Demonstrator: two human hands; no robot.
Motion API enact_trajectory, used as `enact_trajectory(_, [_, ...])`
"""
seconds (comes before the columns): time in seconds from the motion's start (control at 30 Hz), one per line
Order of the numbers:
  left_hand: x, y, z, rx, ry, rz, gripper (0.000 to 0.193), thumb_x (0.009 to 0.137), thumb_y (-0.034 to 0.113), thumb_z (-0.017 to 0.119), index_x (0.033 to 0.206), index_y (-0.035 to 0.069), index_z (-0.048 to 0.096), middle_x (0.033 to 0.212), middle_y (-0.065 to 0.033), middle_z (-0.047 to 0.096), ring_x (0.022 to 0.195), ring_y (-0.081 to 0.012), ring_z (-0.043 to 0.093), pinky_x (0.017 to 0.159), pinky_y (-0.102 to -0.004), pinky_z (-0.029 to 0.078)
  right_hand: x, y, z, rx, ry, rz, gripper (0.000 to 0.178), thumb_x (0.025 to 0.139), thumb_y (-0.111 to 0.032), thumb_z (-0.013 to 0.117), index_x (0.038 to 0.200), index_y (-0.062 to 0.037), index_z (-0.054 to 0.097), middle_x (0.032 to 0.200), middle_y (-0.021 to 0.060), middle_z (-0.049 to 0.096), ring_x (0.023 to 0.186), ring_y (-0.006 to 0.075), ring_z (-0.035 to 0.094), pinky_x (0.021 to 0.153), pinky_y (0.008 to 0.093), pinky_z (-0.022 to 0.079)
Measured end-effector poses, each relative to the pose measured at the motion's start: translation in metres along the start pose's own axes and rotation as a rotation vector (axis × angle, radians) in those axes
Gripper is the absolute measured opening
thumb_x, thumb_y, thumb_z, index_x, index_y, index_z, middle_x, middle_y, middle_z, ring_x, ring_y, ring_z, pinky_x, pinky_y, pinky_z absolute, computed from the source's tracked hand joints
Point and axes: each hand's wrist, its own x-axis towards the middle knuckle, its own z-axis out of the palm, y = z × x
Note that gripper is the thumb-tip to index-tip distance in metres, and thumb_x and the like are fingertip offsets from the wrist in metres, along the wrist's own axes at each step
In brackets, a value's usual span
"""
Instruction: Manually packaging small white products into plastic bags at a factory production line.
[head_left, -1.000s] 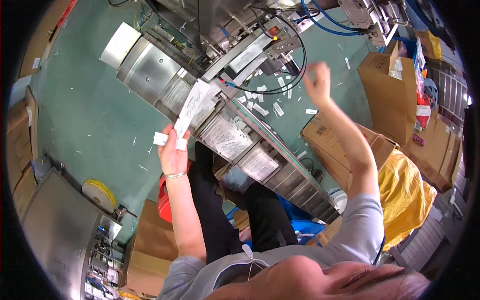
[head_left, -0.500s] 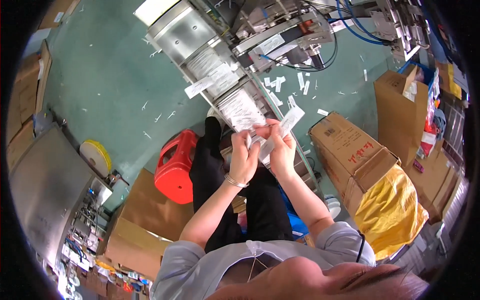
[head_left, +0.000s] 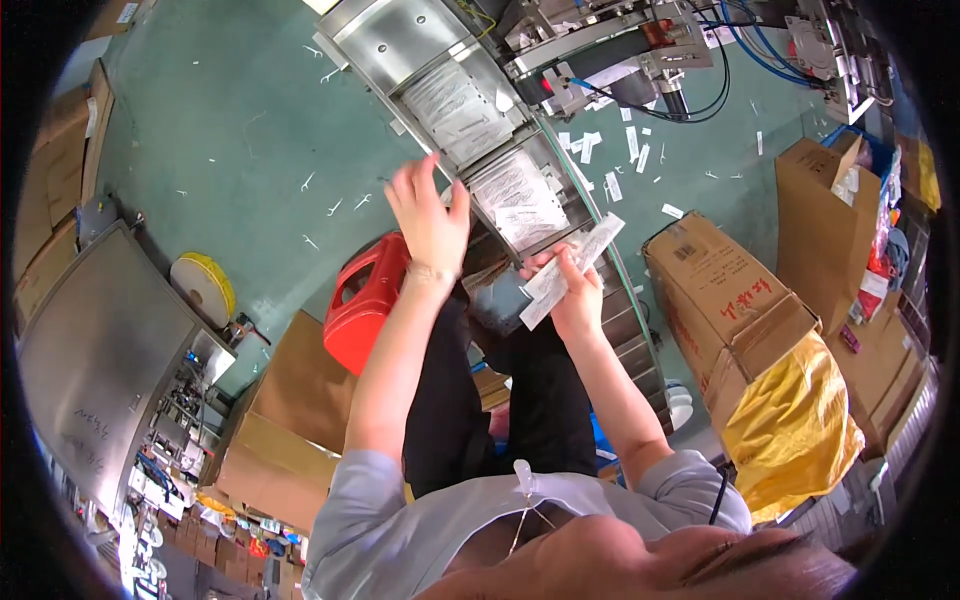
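Observation:
My right hand (head_left: 576, 290) grips a few long, flat white packets (head_left: 572, 272) with print on them, fanned slightly, over the near end of a metal trough. My left hand (head_left: 428, 220) is raised to the left of that trough with its fingers spread. I see nothing held in it, though its fingertips are a little blurred. Just ahead of my right hand, a pile of similar white packets (head_left: 515, 198) lies in the trough's near compartment. A second pile (head_left: 455, 110) fills the compartment beyond it.
A machine with a black cylinder (head_left: 675, 100) and hoses stands at the far right of the trough. A red plastic stool (head_left: 362, 335) is by my left leg. Cardboard boxes (head_left: 715, 290) and a yellow sack (head_left: 790, 420) stand right. Packets and small white Y-shaped pieces litter the green floor.
My left hand has let go near the packets and swung left and away, opening its fingers. My right hand keeps the packets. The whole view has shifted slightly.

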Motion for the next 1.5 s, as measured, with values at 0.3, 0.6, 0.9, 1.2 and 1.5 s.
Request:
enact_trajectory(0.3, [0.077,-0.015,0.047,0.663,-0.26,0.362,0.025,0.068,0.021,0.068,0.091,0.01,0.064,0.089,-0.0045,0.06,0.091,-0.0251,0.052,0.08,-0.0377,0.036,-0.016,-0.009,-0.012,-0.085,0.125,0.013,0.014,0.091,-0.017,0.053,0.093,-0.0032,0.052,0.067,0.0012,0.048,0.055,0.0112,0.044,0.05,0.026,0.037])
enact_trajectory(0.6, [0.075,-0.03,0.027,0.241,-0.154,0.357,0.01,0.075,0.014,0.062,0.08,0.005,0.063,0.085,-0.0111,0.063,0.087,-0.0256,0.055,0.079,-0.0393,0.039,-0.009,-0.018,0.009,-0.205,0.079,-0.018,0.011,0.09,-0.015,0.057,0.089,-0.0045,0.054,0.066,-0.0021,0.046,0.053,0.0056,0.037,0.048,0.0212,0.029])
enact_trajectory(0.9, [0.042,-0.025,-0.006,-0.307,0.352,-0.215,0.009,0.081,0.008,0.059,0.086,0.001,0.06,0.076,-0.0109,0.06,0.072,-0.0253,0.056,0.063,-0.0343,0.045,-0.006,-0.016,0.036,-0.416,-0.021,-0.132,0.013,0.085,-0.013,0.062,0.093,-0.0042,0.056,0.072,-0.0036,0.05,0.059,0.0042,0.042,0.053,0.02,0.033])
enact_trajectory(1.2, [-0.069,0.057,-0.017,-0.835,-0.233,-0.45,0.013,0.085,0.006,0.059,0.096,-0.001,0.057,0.084,-0.0065,0.063,0.072,-0.0104,0.059,0.065,-0.0233,0.048,-0.014,-0.011,0.054,-0.398,0.036,-0.109,0.02,0.083,-0.013,0.066,0.099,-0.0024,0.059,0.081,-0.0031,0.058,0.073,0.005,0.05,0.066,0.0211,0.041])
enact_trajectory(1.5, [-0.052,0.082,-0.051,-0.711,-0.527,-0.407,0.021,0.088,0.014,0.059,0.103,-0.001,0.058,0.088,-0.0048,0.063,0.075,-0.0089,0.059,0.068,-0.0217,0.048,-0.043,-0.063,0.029,-0.072,-0.101,0.202,0.018,0.087,-0.014,0.06,0.098,-0.0005,0.058,0.081,0.0057,0.062,0.07,0.0128,0.058,0.06,0.0263,0.045])
